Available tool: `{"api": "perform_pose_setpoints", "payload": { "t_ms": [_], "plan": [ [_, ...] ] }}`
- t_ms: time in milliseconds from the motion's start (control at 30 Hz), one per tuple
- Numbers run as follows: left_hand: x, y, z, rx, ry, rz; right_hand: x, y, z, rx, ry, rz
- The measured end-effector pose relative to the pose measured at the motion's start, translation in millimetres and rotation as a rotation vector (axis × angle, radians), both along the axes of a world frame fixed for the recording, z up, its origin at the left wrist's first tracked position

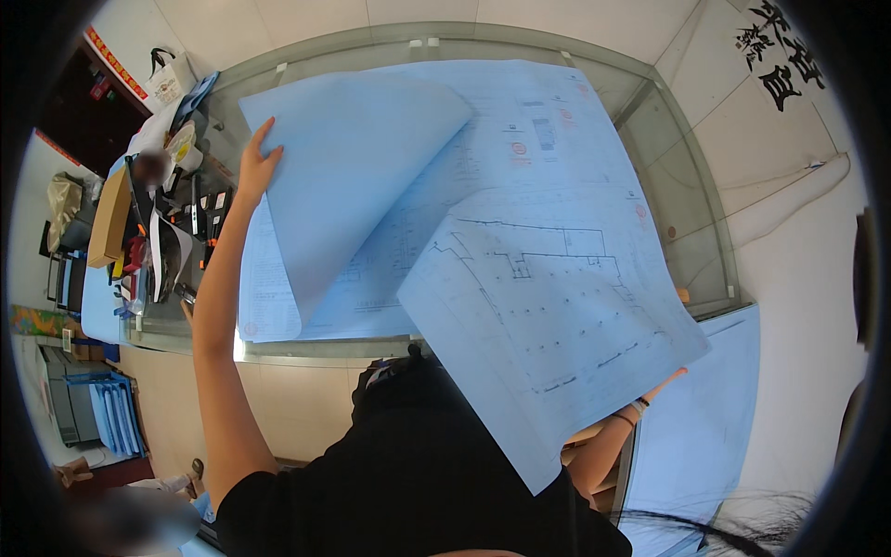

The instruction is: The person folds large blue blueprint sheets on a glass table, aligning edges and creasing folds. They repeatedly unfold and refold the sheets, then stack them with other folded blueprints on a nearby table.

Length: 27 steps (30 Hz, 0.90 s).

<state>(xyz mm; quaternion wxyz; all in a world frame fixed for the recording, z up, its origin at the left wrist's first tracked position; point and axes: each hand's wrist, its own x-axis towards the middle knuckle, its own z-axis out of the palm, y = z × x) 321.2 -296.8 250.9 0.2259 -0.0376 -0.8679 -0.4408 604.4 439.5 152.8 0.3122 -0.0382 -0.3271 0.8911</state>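
Glass-topped table [682, 232] with a pale rim fills the upper middle of the view; floor of pale tiles around it.

Stack of large pale-blue drawing sheets [548, 130] lies flat on the glass and covers most of it.

Loose blue floor-plan sheet [548, 325], lifted and tilted, sits at about 4 o'clock from the stack's centre, its lower corner hanging over the person's dark shirt.

Curled blue sheet [362, 167], folded back on itself, rises at about 10 o'clock.

Left hand [256, 160]: fingers together and extended, pinching the curled sheet's left edge, arm stretched up from the lower left.

Right hand [650, 395]: mostly hidden behind the floor-plan sheet at 5 o'clock; only a wrist with a dark band shows. Cannot tell how its fingers stand.

Grey open floor rack [70, 399] at 8 o'clock holds blue upright folders [116, 418].

Brown cardboard box [109, 218] at 9 o'clock sits closed on the cluttered table end; contents unseen.
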Motion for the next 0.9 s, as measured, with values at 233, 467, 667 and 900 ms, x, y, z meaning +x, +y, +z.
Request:
{"api": "perform_pose_setpoints", "payload": {
  "t_ms": [233, 467, 667, 900],
  "plan": [
    [6, 6, -5, 0.027, -0.025, -0.003, 1, 39, -4, -0.054, -0.443, -0.013],
    [8, 10, 0, 0.052, -0.057, -0.020, -7, 70, -40, 0.587, -0.827, -0.215],
    [5, 9, -1, 0.012, -0.016, -0.018, -5, 152, 5, 0.579, -0.772, -0.332],
    [8, 6, -1, -0.011, -0.044, 0.029, -33, 178, -30, 0.570, -0.803, -0.264]
  ]
}}
